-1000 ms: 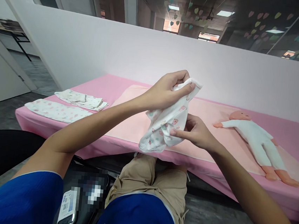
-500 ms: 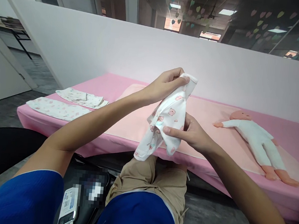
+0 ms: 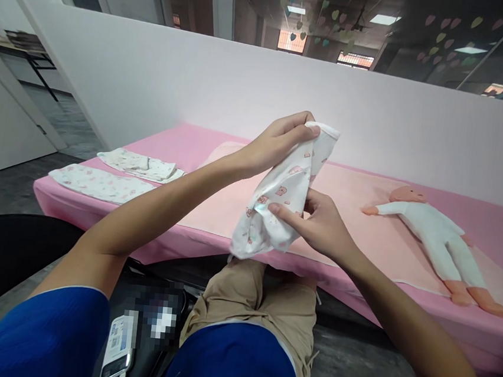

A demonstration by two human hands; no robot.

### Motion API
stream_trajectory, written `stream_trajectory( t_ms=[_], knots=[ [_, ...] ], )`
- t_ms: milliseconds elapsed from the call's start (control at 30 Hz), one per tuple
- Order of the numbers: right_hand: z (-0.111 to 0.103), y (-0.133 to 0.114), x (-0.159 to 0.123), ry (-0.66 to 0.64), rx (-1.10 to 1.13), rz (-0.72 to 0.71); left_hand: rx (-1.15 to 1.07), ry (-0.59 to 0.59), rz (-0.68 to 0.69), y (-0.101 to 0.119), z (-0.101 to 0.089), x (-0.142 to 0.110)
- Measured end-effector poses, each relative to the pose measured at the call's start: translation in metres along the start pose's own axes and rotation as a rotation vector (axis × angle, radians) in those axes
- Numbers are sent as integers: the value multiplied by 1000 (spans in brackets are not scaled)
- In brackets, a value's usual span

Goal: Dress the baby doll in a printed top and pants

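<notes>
A small white baby garment with pink animal prints hangs in the air above the front edge of the bed. Its exact kind is unclear because it is folded and bunched. My left hand pinches its top end, beside a white edge band. Lower down, my right hand grips the cloth from the right, thumb on the near side and the other fingers behind it. To the right, a baby doll in a white suit lies on its back, away from both hands.
Folded printed baby clothes lie at the left on the pink bed, which has a peach mat. A white wall stands behind. A phone with a cable rests on a black seat near my left side.
The garment's lower end has swung up and gathered in, and its prints have shifted. My right hand has moved slightly left and inward; my left hand keeps its pinch almost in place.
</notes>
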State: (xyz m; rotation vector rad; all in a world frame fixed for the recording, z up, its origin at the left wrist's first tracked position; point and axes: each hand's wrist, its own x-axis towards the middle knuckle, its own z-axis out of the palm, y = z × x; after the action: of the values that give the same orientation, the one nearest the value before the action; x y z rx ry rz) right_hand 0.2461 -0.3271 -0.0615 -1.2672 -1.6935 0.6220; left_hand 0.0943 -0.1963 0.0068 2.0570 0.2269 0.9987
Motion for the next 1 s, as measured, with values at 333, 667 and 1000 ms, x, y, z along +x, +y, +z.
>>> stream_trajectory(
  t_ms=[333, 667, 1000],
  knots=[
    [-13, 23, -7, 343, -510, -259, 107, 45, 89, 6, -5, 0],
    [-36, 55, 26, -41, 113, -254, 140, -85, 246, 30, 1, 12],
    [-19, 67, 30, -391, 437, 84, 191, 58, 9, 43, -18, -2]
  ],
)
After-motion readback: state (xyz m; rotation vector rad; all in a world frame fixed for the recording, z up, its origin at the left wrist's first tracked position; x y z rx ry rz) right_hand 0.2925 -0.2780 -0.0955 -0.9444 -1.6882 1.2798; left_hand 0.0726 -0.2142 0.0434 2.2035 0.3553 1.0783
